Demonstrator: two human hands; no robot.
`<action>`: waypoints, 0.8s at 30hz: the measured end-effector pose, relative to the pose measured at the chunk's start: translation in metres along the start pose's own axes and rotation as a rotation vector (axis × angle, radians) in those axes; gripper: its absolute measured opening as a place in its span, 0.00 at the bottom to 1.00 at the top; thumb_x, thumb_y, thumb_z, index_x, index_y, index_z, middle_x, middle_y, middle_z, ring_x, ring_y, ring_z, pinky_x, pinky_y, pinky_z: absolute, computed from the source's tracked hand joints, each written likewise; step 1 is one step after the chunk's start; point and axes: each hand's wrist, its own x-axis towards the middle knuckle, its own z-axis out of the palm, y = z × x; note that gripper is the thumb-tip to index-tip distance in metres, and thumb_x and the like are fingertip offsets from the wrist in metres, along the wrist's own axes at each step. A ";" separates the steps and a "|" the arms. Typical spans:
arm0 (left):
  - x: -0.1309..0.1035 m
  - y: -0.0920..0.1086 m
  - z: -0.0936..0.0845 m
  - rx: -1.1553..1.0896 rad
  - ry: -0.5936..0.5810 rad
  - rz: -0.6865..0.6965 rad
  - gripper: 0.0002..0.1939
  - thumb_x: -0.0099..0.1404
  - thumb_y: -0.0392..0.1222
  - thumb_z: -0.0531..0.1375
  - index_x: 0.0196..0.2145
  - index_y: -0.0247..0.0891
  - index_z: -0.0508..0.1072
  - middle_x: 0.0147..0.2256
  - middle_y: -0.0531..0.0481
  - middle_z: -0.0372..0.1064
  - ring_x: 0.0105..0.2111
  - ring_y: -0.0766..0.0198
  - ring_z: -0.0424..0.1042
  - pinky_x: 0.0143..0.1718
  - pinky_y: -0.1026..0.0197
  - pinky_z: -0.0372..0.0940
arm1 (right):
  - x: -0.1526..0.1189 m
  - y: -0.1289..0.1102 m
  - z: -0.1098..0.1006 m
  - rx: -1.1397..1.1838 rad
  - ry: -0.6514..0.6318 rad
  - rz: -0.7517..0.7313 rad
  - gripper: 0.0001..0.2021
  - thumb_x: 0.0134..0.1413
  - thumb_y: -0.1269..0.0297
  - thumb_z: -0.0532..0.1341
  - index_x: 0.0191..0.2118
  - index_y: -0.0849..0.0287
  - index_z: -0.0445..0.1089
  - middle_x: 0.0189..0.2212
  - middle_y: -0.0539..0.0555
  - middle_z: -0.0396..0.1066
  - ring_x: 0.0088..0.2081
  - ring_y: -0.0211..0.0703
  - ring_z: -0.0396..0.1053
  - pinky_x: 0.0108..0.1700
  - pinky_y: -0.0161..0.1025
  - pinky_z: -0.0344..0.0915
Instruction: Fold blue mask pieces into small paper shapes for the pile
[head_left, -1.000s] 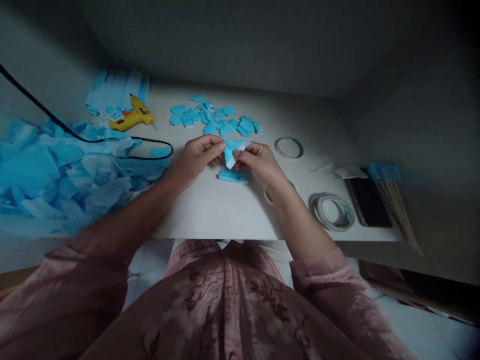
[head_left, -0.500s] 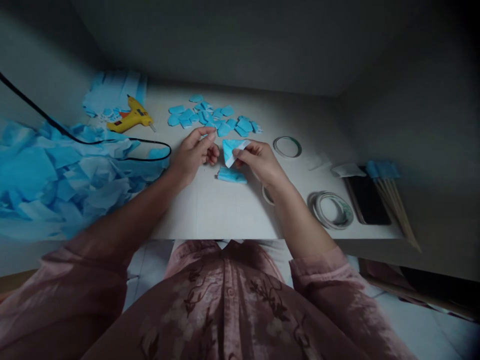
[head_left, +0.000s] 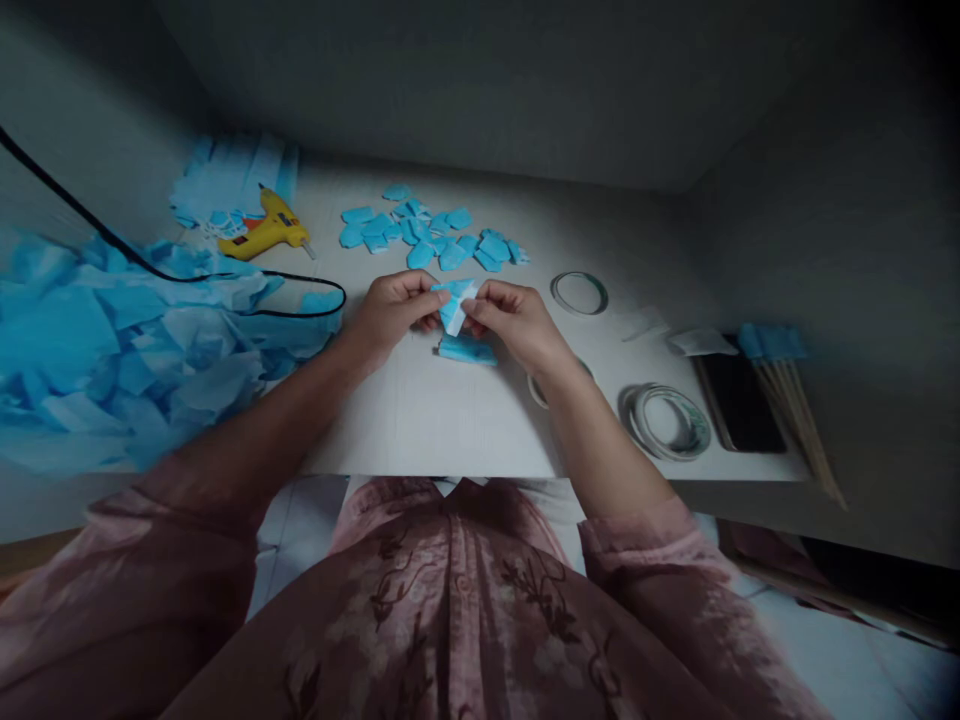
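Back on the folded blue-and-white fabric piece (head_left: 454,303), the left hand (head_left: 390,314) has closed the gap that stood between them half a second ago, and the piece has shifted a little toward that hand's side. Both hands now hold it: the left pinches one edge between thumb and fingers, while the right hand (head_left: 519,317) pinches the opposite edge. Its pointed end hangs down between them, above the desk (head_left: 416,430).

Just below the fingertips lies a flat folded blue strip (head_left: 468,350). Beyond the hands is a scatter of small cut blue pieces (head_left: 452,256), some overlapping. Farther off on the left hand's side are a yellow glue gun (head_left: 264,235) and a stack of pleated blue face masks (head_left: 244,180); nearer, a heap of loose blue and white sheets (head_left: 161,350) spreads beside the left forearm, with a black cord (head_left: 131,257) running over it.

Past the right hand rests a thin ring (head_left: 556,294). Beside the right forearm sit tape rolls (head_left: 640,424), a dark phone (head_left: 742,405) and blue-topped sticks (head_left: 799,405).
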 end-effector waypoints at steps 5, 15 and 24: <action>0.003 0.001 0.000 -0.239 0.038 -0.105 0.14 0.60 0.42 0.69 0.24 0.38 0.68 0.21 0.54 0.67 0.20 0.71 0.67 0.23 0.66 0.62 | 0.003 0.006 -0.005 -0.251 0.192 -0.273 0.25 0.59 0.49 0.67 0.59 0.48 0.70 0.46 0.55 0.77 0.46 0.48 0.72 0.44 0.44 0.72; -0.001 0.001 0.007 -0.309 0.038 -0.138 0.10 0.62 0.38 0.68 0.27 0.37 0.71 0.22 0.55 0.66 0.21 0.72 0.65 0.24 0.68 0.60 | -0.003 0.008 0.002 -0.657 0.086 -0.618 0.08 0.65 0.60 0.63 0.47 0.43 0.79 0.67 0.49 0.64 0.70 0.58 0.57 0.70 0.64 0.56; -0.003 -0.002 0.008 -0.172 0.070 -0.049 0.13 0.62 0.42 0.69 0.26 0.38 0.70 0.22 0.56 0.67 0.21 0.72 0.65 0.25 0.67 0.59 | -0.001 0.014 0.008 -0.439 0.239 -0.468 0.11 0.62 0.51 0.67 0.38 0.53 0.79 0.60 0.58 0.70 0.65 0.55 0.65 0.70 0.58 0.58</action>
